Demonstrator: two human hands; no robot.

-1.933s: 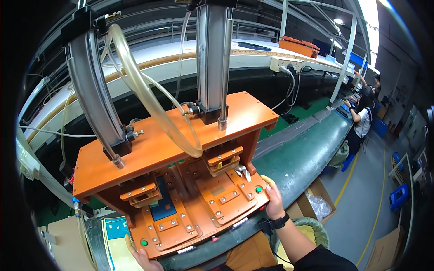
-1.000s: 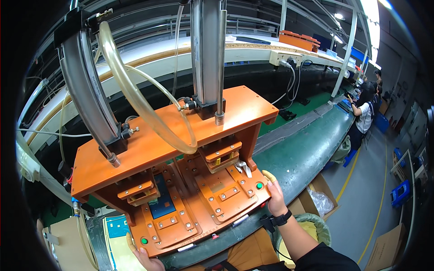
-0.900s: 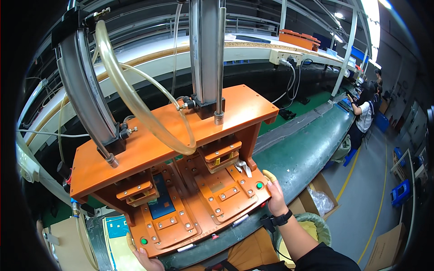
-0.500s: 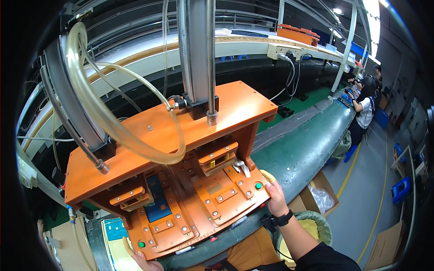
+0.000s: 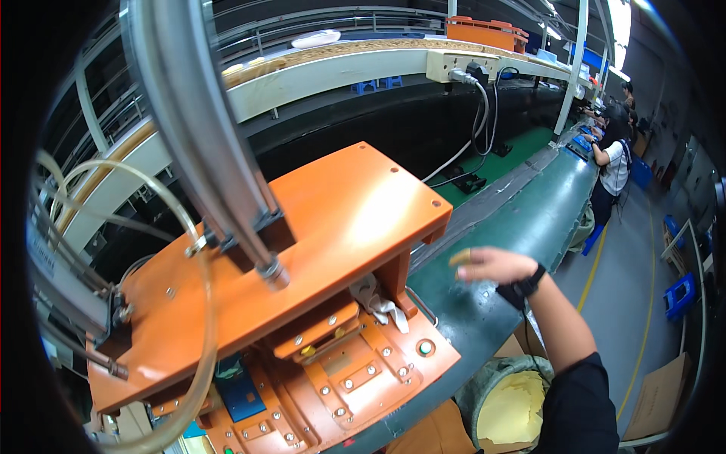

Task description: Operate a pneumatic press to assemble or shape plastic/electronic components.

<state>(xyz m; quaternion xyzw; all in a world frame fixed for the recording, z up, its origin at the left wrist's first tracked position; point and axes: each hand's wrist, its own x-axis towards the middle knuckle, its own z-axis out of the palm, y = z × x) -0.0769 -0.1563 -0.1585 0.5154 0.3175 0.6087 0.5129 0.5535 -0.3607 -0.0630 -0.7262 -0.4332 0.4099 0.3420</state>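
Note:
My right hand [image 5: 495,266] is raised over the green work surface [image 5: 499,227], to the right of an orange press fixture [image 5: 302,227]. Its fingers stretch leftward with nothing in them, and yellow covers show on fingertips. A black band [image 5: 522,286] circles that wrist. Nearest to the hand on the fixture are a green button [image 5: 426,348] at the base's right corner and a crumpled white cloth [image 5: 389,312] tucked by the upright. A flat blue plate [image 5: 240,395] lies in the left part of the base, partly beneath the press. My left hand is out of sight.
Metal cylinders [image 5: 189,113] and a clear hose [image 5: 204,333] rise from the fixture. A bin with yellow sheets [image 5: 510,405] stands at lower right. Behind, a power strip [image 5: 452,66] hangs on a shelf rail. Another person [image 5: 611,163] works farther along the bench.
My right hand has left the green button corner and lifted up and right. My left hand, earlier at the left corner, has gone from view. The view has shifted, putting the fixture farther left.

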